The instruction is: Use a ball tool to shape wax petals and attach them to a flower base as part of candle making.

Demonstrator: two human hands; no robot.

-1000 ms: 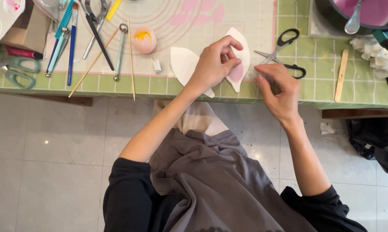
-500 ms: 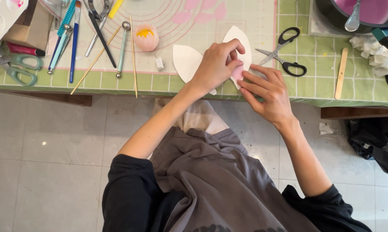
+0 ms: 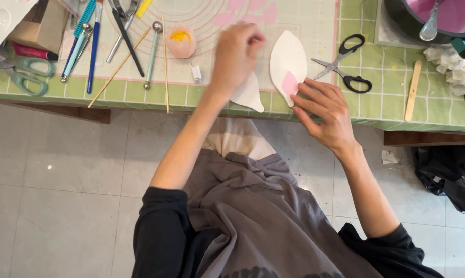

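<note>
Head view: right hand [image 3: 327, 110] fingers [image 3: 300, 99] spread, pinning white petal-shaped cutout [image 3: 288, 57] on worktop [image 3: 381, 105]; blurred left hand [image 3: 237, 54], grip unclear, likely mid-shaping, next needing a steady press.

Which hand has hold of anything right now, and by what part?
Right hand pins the white petal shape flat, fingertips at its pink lower end. Left hand is blurred above the mat; no grasp is discernible.

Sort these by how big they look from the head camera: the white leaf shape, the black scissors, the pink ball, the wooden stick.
1. White leaf shape, clearly the biggest.
2. Black scissors.
3. Wooden stick, long but thin; close to the pink ball.
4. Pink ball.
</note>
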